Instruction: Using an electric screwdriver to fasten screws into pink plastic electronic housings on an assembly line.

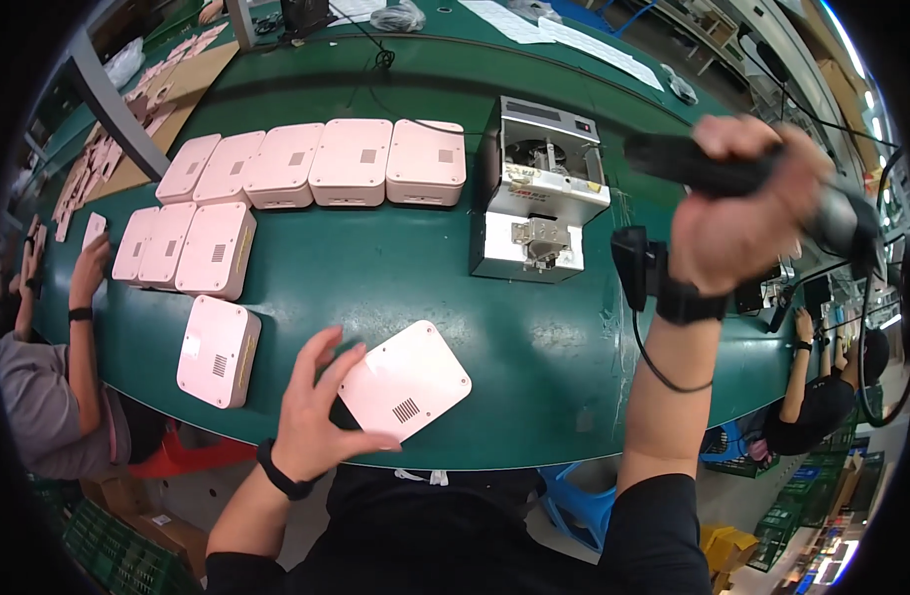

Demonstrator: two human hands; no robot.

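Note:
A pale pink, square box (pixel 405 382) with rounded corners, a slotted vent and corner screw holes lies on the green table before me. At its left side is my left hand (pixel 321 402), open, with fingers and thumb spread; the thumb reaches its near corner. Raised above the table at the right, my right hand (pixel 747 213) is closed around a black electric screwdriver (pixel 698 167), both blurred by motion. The driver's tip cannot be made out. Left of my left hand stands another pink box (pixel 217 352).
Several pink boxes (pixel 351 164) stand in rows at the back left. A silver screw feeder (pixel 539 188) stands beyond the box before me. Cables hang at the right. One co-worker's hand (pixel 91 258) is at the left; another person (pixel 837 382) sits at the far right.

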